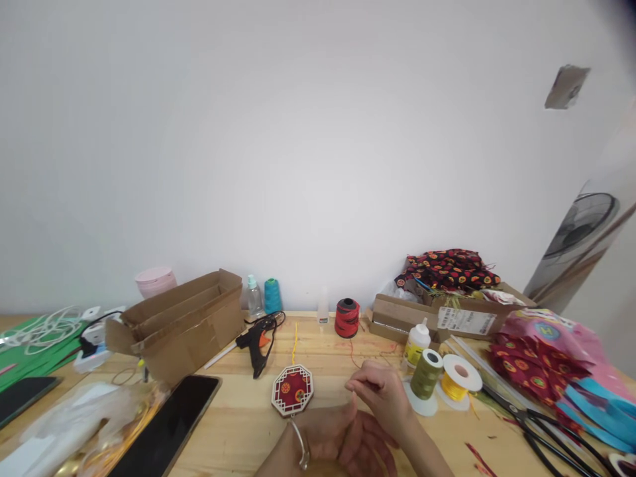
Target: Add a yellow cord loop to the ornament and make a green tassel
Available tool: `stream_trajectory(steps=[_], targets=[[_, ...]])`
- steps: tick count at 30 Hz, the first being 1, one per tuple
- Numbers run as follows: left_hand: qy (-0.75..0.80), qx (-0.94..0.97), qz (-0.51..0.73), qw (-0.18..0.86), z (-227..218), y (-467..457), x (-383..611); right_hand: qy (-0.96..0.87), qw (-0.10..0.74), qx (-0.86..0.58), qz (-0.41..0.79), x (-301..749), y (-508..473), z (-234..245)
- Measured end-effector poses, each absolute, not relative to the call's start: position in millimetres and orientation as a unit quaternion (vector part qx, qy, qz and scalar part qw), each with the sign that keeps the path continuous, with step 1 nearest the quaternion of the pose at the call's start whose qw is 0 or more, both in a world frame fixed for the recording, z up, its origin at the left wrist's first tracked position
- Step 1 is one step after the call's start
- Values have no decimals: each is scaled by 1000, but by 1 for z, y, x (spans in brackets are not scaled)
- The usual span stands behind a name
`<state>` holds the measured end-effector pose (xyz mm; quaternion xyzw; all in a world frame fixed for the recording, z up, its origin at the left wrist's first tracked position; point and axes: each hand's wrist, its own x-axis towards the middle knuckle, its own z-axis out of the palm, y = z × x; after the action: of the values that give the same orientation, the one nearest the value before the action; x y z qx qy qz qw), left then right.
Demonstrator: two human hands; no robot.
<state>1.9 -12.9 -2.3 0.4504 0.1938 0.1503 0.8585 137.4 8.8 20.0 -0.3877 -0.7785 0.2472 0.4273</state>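
My left hand [348, 434], with a silver bangle at its wrist, is turned palm up with the thumb raised and the fingers loosely apart. Nothing shows in its palm. Over it, my right hand [380, 397] has thumb and forefinger pinched together close to the left thumb tip; whatever is in the pinch is too small to make out. Beside the left wrist lies an octagonal ornament [292, 391] with a pale lattice frame and dark red patterned fabric. A yellow cord [295, 341] runs from its top. Thin red thread trails from a red spool [347, 318] toward my right hand.
Left: a cardboard box [191, 324], a black glue gun [258, 341], a phone [166, 424]. Right: a glue bottle [417, 341], a green thread spool [426, 374], a yellow cord spool [460, 377], black scissors [539, 424], fabric bundles [541, 351]. A wall closes off the back.
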Motion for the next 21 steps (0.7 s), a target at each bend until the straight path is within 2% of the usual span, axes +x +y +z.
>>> stream_trajectory(steps=[5,9,16,21], targets=[[191,465,130,854,15,-20,1,-774,371,-432,276,133,14,7],[127,436,174,874,26,-21,-2,-790,350,-422,274,129,15,-1],[-16,254,464,848,31,-3,-20,-834,322,-404,192,125,4,12],[-61,186,535,822,27,8,-27,-857,301,-404,109,128,5,20]])
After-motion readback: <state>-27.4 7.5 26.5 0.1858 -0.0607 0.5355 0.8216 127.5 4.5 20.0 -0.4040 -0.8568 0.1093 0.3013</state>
